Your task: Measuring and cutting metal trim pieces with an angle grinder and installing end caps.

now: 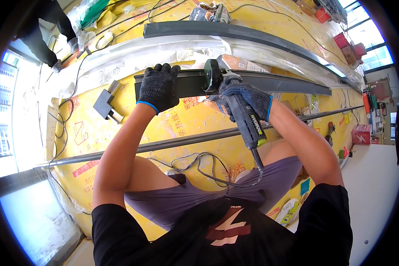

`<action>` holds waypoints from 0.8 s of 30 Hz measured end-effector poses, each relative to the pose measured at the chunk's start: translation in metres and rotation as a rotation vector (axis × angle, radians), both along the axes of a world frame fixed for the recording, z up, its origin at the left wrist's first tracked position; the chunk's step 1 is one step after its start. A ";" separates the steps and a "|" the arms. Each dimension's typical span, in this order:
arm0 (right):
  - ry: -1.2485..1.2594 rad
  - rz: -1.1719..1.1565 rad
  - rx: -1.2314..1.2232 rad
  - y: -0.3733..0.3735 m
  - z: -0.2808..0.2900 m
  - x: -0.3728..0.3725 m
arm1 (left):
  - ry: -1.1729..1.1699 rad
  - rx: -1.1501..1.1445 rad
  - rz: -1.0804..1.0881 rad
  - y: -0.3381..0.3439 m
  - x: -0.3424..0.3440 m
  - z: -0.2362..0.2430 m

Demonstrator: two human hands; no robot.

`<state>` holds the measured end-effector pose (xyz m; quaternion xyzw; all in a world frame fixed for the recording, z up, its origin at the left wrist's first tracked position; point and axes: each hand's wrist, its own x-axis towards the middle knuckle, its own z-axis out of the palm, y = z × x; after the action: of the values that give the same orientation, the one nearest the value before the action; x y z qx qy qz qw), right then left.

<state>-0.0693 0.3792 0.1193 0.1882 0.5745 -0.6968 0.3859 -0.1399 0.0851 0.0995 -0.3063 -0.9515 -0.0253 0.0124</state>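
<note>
My right hand (250, 98), in a dark knit glove with a blue cuff, is wrapped around the body of an angle grinder (246, 122). The grinder's disc (212, 74) stands upright at the dark grey metal profile (288, 84); whether it touches the metal I cannot tell. My left hand (158, 88), gloved alike, grips the profile near its left end, with the fingertips over the far edge. From the grinder's rear, a black cord (199, 162) runs down and loops over the floor between my legs.
A long thin metal bar (177, 142) crosses the yellow-sheeted floor (86, 128) nearer to me. Another dark profile (235, 31) lies beyond, beside clear plastic wrap (106, 55). A small grey metal piece (105, 104) sits at left. Another person's legs (40, 37) stand far left.
</note>
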 end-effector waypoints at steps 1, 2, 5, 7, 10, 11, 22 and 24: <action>0.011 0.014 -0.011 0.003 -0.006 -0.001 | -0.027 -0.010 0.010 0.002 0.000 0.002; 0.021 0.028 -0.022 0.006 -0.010 -0.002 | -0.026 -0.008 0.007 0.003 0.000 0.002; -0.011 0.053 -0.042 0.007 -0.010 -0.002 | -0.031 -0.015 0.005 0.002 -0.001 0.001; -0.029 0.040 -0.007 0.000 -0.001 0.001 | -0.019 -0.021 0.008 0.000 -0.001 0.001; -0.021 0.037 0.014 -0.001 0.003 0.003 | -0.013 -0.021 0.007 0.000 0.000 0.001; 0.002 0.050 -0.005 0.000 0.004 0.003 | -0.011 -0.019 0.005 0.001 0.000 0.001; 0.029 -0.182 0.010 0.000 0.040 0.016 | -0.002 0.037 -0.002 -0.001 0.001 -0.005; 0.126 -0.347 -0.027 0.009 0.038 0.028 | -0.001 0.026 0.017 0.001 0.003 -0.005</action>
<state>-0.0413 0.3887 0.1576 0.2352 0.5471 -0.7710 0.2258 -0.1367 0.0865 0.0941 -0.2982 -0.9536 -0.0378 0.0159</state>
